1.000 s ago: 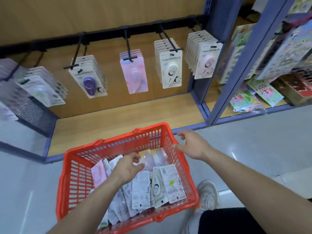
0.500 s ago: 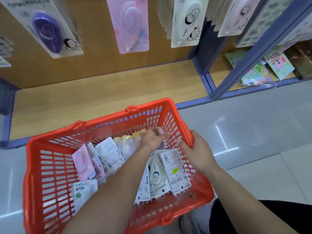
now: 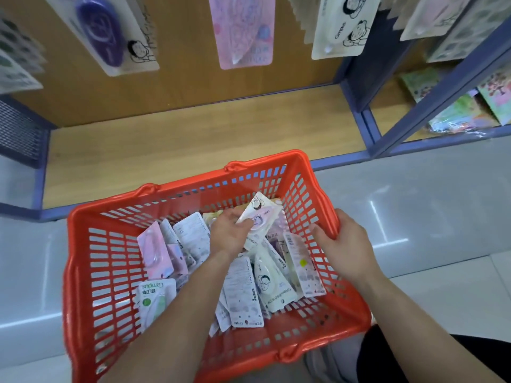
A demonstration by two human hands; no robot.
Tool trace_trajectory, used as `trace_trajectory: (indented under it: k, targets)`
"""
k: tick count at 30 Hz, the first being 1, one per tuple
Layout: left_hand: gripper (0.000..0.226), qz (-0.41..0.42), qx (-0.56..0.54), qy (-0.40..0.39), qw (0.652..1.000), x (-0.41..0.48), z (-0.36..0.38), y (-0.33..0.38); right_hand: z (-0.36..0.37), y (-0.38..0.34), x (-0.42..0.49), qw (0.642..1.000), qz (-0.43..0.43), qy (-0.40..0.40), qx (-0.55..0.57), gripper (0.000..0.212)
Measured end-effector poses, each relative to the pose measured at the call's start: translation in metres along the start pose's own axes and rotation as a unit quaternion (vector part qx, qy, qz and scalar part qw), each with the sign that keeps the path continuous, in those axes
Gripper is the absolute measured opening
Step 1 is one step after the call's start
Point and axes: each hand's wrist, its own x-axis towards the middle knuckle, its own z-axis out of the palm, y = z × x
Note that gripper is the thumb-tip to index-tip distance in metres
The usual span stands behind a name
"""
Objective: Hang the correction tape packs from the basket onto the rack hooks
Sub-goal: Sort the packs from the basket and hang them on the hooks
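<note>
An orange plastic basket (image 3: 83, 266) sits on the floor below me, filled with several correction tape packs in white, pink and green. Inside it, my left hand (image 3: 229, 233) pinches a white pack with a cartoon figure (image 3: 260, 217) and holds it tilted above the pile. My right hand (image 3: 343, 244) grips the basket's right rim. Above, more packs hang in rows: a purple one (image 3: 105, 31), a pink one (image 3: 243, 29) and a white one (image 3: 345, 23). The hooks themselves are out of frame.
A bare wooden shelf board (image 3: 179, 150) lies under the hanging packs, framed by blue metal uprights (image 3: 356, 100). Colourful stationery (image 3: 470, 106) fills the neighbouring bay at the right. Grey tiled floor (image 3: 414, 203) surrounds the basket. A dark mesh panel (image 3: 19, 131) stands at the left.
My view tilted down and closer to the basket. My left hand moved across the pile and picked up a white pack. My right hand closed onto the basket's right rim.
</note>
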Motion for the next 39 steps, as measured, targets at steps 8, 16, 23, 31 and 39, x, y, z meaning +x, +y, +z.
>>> trace_trajectory:
  k: [8,16,23,31,39]
  targets:
    - [0.032,0.013,0.020,-0.033,0.999,0.000,-0.008,-0.010,0.002,0.002,0.001,1.000,-0.006,0.002,-0.010,0.020]
    - [0.025,0.009,-0.059,0.007,0.998,-0.020,-0.045,0.002,0.003,0.004,0.001,0.999,-0.014,0.007,-0.029,0.026]
    - [0.024,-0.012,-0.089,-0.009,0.996,-0.084,-0.084,0.007,-0.008,-0.008,-0.016,0.996,-0.027,0.054,-0.073,0.040]
    - [0.039,-0.093,-0.115,0.010,0.989,-0.123,-0.113,-0.053,-0.005,-0.042,-0.050,0.959,-0.135,0.186,-0.164,0.058]
    - [0.042,-0.111,-0.131,-0.012,0.985,-0.110,-0.127,-0.079,0.027,-0.033,-0.045,0.935,-0.151,0.128,-0.296,0.060]
